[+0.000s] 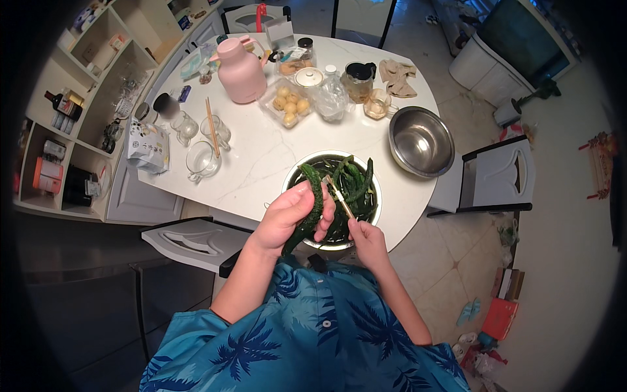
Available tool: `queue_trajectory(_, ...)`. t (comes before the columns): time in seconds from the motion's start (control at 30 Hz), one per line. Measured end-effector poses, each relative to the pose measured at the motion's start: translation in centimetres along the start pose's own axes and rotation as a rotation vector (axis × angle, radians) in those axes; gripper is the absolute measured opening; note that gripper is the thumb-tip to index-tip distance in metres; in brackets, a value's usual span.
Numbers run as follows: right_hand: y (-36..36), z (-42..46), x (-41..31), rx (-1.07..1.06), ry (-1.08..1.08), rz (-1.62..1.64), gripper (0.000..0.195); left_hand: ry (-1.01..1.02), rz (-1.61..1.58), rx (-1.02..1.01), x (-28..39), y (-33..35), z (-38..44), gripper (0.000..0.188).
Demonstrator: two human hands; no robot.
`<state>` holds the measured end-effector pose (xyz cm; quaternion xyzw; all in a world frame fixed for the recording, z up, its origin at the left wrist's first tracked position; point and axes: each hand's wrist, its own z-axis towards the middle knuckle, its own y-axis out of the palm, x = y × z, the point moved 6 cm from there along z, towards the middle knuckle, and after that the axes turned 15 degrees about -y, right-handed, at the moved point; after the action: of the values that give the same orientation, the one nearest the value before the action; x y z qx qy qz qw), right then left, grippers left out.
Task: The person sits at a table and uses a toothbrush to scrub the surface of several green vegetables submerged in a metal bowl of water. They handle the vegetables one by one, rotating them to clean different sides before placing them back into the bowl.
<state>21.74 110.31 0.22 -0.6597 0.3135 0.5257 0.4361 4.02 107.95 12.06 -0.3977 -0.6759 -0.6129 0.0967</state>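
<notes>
My left hand (pixel 284 215) is closed around a dark green, bumpy cucumber (pixel 317 198), which is tilted over the near left part of a metal basin (pixel 377 196). Between the fingers of my right hand (pixel 368 244) is the handle of a thin brush (pixel 343 200). Its pale head is just right of the cucumber; whether they touch, I cannot tell. Dark liquid fills the basin, and long green vegetables (pixel 353 179), some cucumber-like, lie in it. My left hand hides part of the basin's left side.
An empty steel bowl (pixel 422 139) stands at the table's right edge. Farther back are a pink thermos jug (pixel 241 73), a plastic box of round yellow fruit (pixel 289 105) and a glass pitcher (pixel 358 83). Glass mugs (pixel 203 160) and chopsticks (pixel 211 127) are at left. Chairs (pixel 497 174) flank the table.
</notes>
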Motion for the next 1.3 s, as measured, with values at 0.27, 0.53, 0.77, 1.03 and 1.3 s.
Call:
queue_trajectory(0.27, -0.2, -0.1, 0.1, 0.007, 0.012, -0.001, 0.047, -0.052, 0.185, 0.132, -0.1, 0.7, -0.1, 0.025)
queue_trajectory(0.53, -0.1, -0.1, -0.6, 0.017, 0.003, 0.02, 0.044, -0.122, 0.26, 0.215, -1.0, -1.1, 0.1, 0.029)
queue_trajectory(0.77, -0.1, -0.1, 0.1, 0.013, 0.008, 0.003, 0.047, -0.066, 0.276, 0.222, -0.8, -0.2, 0.4, 0.031)
queue_trajectory(1.03, -0.2, -0.1, 0.1, 0.01, 0.014, 0.007, 0.047, -0.119, 0.168, 0.26, -0.4, -0.2, 0.0, 0.032)
queue_trajectory(1.3, -0.2, 0.0, 0.0, 0.005, 0.016, 0.004, 0.047, -0.157, 0.128, 0.156, -1.4, -2.6, 0.2, 0.027)
